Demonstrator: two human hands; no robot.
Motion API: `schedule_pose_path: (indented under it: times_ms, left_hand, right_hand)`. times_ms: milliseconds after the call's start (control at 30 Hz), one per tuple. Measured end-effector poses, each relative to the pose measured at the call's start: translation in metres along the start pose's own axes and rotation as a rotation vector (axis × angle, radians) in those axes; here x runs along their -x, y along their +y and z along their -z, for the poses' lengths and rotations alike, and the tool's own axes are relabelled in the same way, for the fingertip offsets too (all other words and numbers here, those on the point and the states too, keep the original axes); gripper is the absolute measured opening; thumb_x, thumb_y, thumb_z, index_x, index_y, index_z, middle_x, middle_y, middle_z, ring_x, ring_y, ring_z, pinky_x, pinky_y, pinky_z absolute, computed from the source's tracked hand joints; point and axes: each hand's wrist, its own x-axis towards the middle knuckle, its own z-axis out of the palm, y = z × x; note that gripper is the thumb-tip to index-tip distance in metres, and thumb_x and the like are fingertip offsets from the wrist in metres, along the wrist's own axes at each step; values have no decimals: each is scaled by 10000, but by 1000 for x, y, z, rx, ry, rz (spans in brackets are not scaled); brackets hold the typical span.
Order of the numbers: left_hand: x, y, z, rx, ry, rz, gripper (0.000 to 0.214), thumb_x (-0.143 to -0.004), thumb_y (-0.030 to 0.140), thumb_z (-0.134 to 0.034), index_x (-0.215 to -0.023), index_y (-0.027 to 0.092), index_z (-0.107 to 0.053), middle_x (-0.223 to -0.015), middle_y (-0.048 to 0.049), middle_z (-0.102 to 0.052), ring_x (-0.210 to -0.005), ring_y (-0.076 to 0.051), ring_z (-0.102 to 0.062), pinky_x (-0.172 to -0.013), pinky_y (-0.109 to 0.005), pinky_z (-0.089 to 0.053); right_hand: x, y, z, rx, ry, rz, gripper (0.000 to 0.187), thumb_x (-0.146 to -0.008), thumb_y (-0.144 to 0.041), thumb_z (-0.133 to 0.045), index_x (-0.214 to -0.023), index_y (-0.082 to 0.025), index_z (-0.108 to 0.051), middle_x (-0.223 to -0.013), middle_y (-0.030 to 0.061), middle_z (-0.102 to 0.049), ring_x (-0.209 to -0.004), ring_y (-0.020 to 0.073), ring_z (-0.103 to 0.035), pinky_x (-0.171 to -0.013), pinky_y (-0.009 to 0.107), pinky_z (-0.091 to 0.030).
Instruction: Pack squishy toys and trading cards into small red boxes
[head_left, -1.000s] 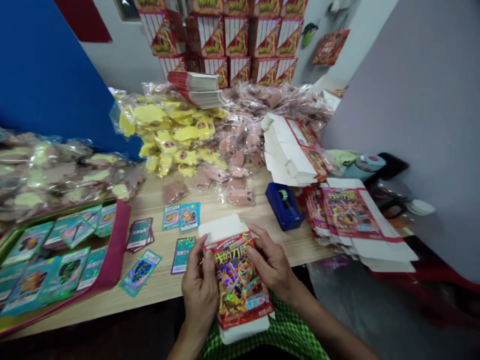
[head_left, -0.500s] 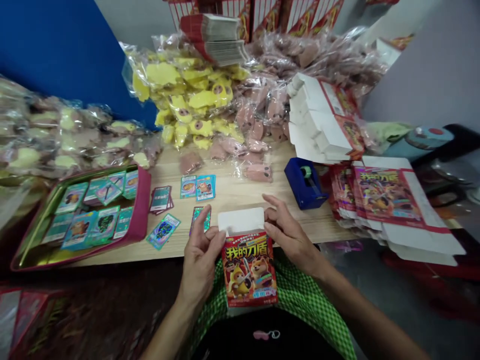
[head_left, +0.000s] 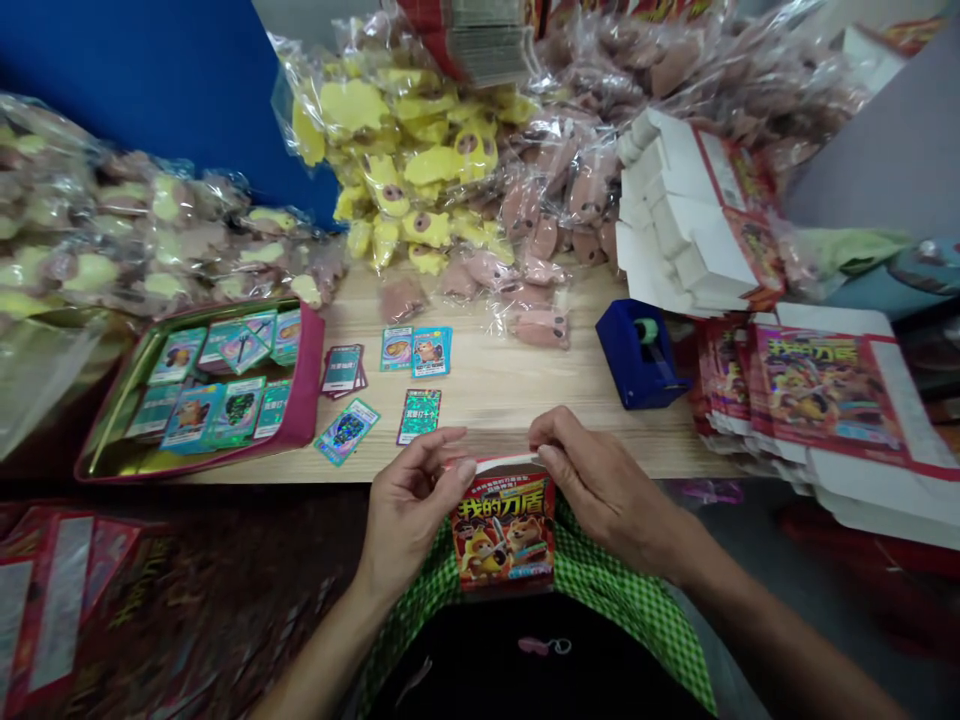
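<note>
Between both hands, red carton (head_left: 504,530) (top flap folded down)

Bare pale wooden tabletop (head_left: 510,390) lies open between scattered teal trading cards (head_left: 418,415) and a blue plastic tape dispenser (head_left: 637,355). Heaped clear bags of yellow and pink toys (head_left: 450,200) block the far side.

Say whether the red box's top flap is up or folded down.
Folded down: no white flap stands above the red box; the left hand and right hand pinch its top edge. Tucked in or not: cannot tell.
</note>
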Motion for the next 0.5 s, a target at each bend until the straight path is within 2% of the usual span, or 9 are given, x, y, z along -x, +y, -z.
schedule_pose_path:
  times_ms: [100,233,300,400,500]
  left_hand:
    - [-1,2,0,-59,-14,-12,421,-816,414,-820,-1184,221,-758,-851,-25,-757,-725,-141,-647,-684,-239,-513]
    - [-3,-4,13,-188,-128,-116,215,-910,383,-725,-1025,230,-825,-984,-63,-779,-907,-194,-695,-823,-287,-536]
    - [-3,-9,21,-233,-198,-174,222,-952,372,-673,-1046,241,-825,-1005,-71,-778,-943,-204,-702,-848,-302,-541]
    - [-3,-19,33,-282,-281,-249,248,-920,354,-723,-1141,271,-798,-1079,-71,-777,-994,-213,-715,-887,-312,-551]
    - [-2,-28,38,-326,-252,-281,256,-880,295,-773,-1135,298,-797,-1127,-59,-771,-1031,-202,-721,-909,-293,-555]
  right_hand:
    - [-3,-4,-2,41,13,-4,149,-1074,-241,-357,-949,-221,-434,-793,-6,-550,-678,170,-513,-631,305,-356]
    - [-1,2,-8,83,-17,32,192,-1068,-216,-358,-894,-220,-440,-808,15,-548,-696,183,-514,-639,317,-371]
    - [3,8,-13,67,-43,69,175,-1076,-215,-364,-940,-211,-475,-880,43,-570,-765,201,-541,-683,333,-416]
    - [9,18,-22,49,-32,151,125,-1055,-160,-381,-1052,-198,-500,-995,91,-588,-896,240,-567,-772,381,-468]
    - [11,24,-32,-37,0,222,174,-1025,-96,-398,-1095,-205,-514,-1092,110,-601,-995,248,-577,-832,396,-489]
